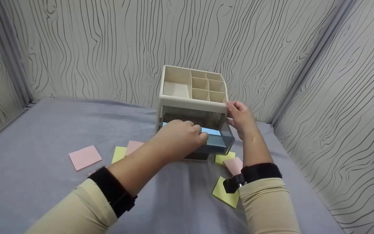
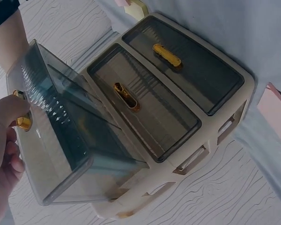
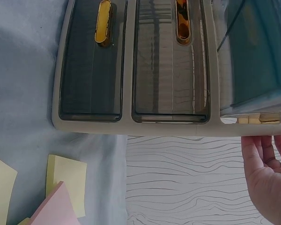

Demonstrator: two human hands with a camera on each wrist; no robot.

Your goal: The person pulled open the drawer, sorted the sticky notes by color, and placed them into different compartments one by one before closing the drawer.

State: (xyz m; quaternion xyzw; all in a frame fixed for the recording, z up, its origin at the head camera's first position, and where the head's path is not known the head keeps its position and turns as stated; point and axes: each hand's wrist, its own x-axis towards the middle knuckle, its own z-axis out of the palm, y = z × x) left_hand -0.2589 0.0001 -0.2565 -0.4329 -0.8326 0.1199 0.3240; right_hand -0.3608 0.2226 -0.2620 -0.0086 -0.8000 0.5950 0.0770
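Note:
A cream desktop drawer organizer [image 1: 193,102] stands on the cloth, with divided compartments on top and smoky see-through drawers below. Its top drawer [image 1: 225,143] is pulled out, with light blue paper [image 1: 211,131] inside. My left hand [image 1: 181,138] is at the drawer's front; in the left wrist view its fingers pinch the gold handle [image 2: 23,123]. Two lower drawers, each with a gold handle [image 2: 167,55], sit closed. My right hand [image 1: 243,117] grips the organizer's upper right side, its fingers [image 3: 267,152] at the side edge in the right wrist view.
Pink sticky-note pads [image 1: 85,157] and yellow ones [image 1: 119,154] lie left of the organizer. More yellow pads [image 1: 226,192] and a pink pad [image 1: 234,165] lie at its right, near my right forearm. A wood-line patterned wall [image 1: 109,48] rises behind the grey cloth [image 1: 44,130].

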